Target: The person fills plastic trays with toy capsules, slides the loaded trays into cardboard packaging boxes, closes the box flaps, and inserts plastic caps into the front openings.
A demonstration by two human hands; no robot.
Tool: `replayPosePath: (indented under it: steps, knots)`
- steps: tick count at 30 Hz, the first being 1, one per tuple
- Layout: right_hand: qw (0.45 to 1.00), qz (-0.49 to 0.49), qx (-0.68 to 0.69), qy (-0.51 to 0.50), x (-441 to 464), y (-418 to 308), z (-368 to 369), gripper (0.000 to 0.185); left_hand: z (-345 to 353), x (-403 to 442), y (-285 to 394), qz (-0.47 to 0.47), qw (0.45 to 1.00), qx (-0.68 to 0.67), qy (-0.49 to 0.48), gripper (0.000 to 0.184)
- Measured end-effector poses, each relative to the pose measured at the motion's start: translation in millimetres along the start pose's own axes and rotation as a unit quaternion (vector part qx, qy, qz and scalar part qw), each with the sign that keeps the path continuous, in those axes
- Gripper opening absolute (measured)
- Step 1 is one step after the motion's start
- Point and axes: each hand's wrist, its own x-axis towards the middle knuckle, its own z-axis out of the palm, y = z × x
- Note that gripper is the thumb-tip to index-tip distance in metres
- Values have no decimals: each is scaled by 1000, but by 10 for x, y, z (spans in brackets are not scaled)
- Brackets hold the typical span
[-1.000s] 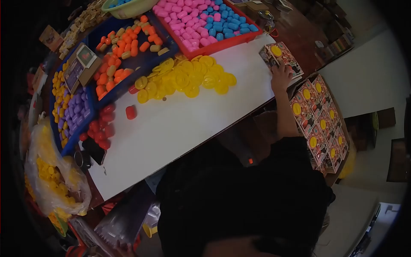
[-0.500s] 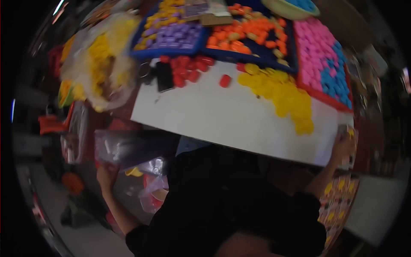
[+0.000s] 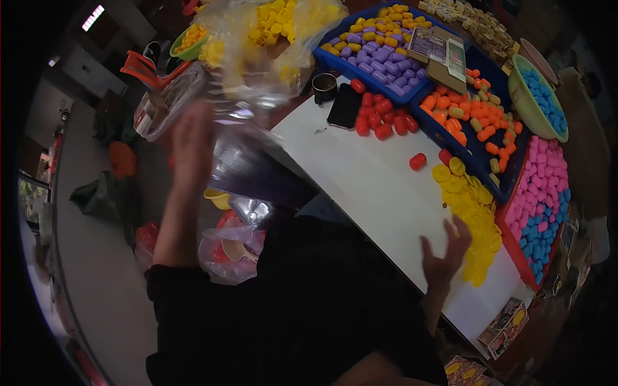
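My left hand (image 3: 192, 138) is raised at the left and smeared by motion. Its fingers cannot be made out. Close to it are blurred clear plastic (image 3: 248, 109) and a dark, shiny plastic sheet or bag (image 3: 257, 168); contact with either is unclear. My right hand (image 3: 445, 252) hovers over the white tabletop (image 3: 360, 174), fingers apart and holding nothing. Beside it spreads a heap of flat yellow discs (image 3: 473, 212). Several red capsule-shaped pieces (image 3: 383, 116) lie farther back, with a single red piece (image 3: 418, 161) nearer the discs.
Blue trays hold purple and yellow capsules (image 3: 383, 61) and orange ones (image 3: 479, 106). A red tray (image 3: 518, 254) holds pink and blue pieces. A phone (image 3: 344, 106) and dark cup (image 3: 324, 87) sit near the back edge. Printed cards (image 3: 504, 327) lie at the near right corner.
The view has turned, shifting the table rightward. My left hand, earlier at the plastic sheet's edge, has risen. My right hand has left the printed cards and come beside the yellow discs.
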Motion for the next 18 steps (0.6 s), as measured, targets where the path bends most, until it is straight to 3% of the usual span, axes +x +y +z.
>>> replayPosePath:
  steps: [1,2,4,5,6,8,9,10,11,12,14,16,17,18]
  knots:
    - [995,-54,76,-33,65,-204,108,53,578,-84,-139,-144,986,-31,81,25]
    - [990,-71,110,-61,119,-397,189,54,666,-135,-480,-179,960,-173,-127,21]
    - [983,-87,143,-78,188,-510,339,54,979,-383,-879,-414,858,-211,-220,16]
    - [977,-83,132,-146,129,-483,444,48,991,-255,-903,-409,860,-208,-224,16]
    - [966,-80,119,-215,71,-448,527,42,1000,-104,-929,-330,891,-76,-302,14]
    - [963,-56,83,-248,-69,-279,574,36,987,256,-1008,-148,874,186,-424,20]
    - [957,-29,51,-283,-111,-224,563,31,867,637,-1090,-30,921,268,-282,22]
    - [957,-27,46,-285,-108,-216,547,31,697,1093,-1221,70,917,366,-138,24]
    - [956,-10,54,-287,-85,-207,541,28,469,1568,-1475,84,935,346,-7,22]
    - [957,10,61,-285,-69,-209,542,26,192,2021,-1705,62,937,340,56,24]
    - [953,12,49,-299,-48,-250,573,27,-189,2567,-2102,34,878,468,95,30]
    - [955,16,28,-294,-51,-277,623,28,-514,2936,-2666,117,890,439,-34,41]
    - [948,34,50,-314,-97,-275,653,28,-1041,3360,-3623,57,774,626,-74,47]
    - [938,48,75,-335,-106,-254,698,28,-806,3199,-3279,-41,821,555,-127,40]
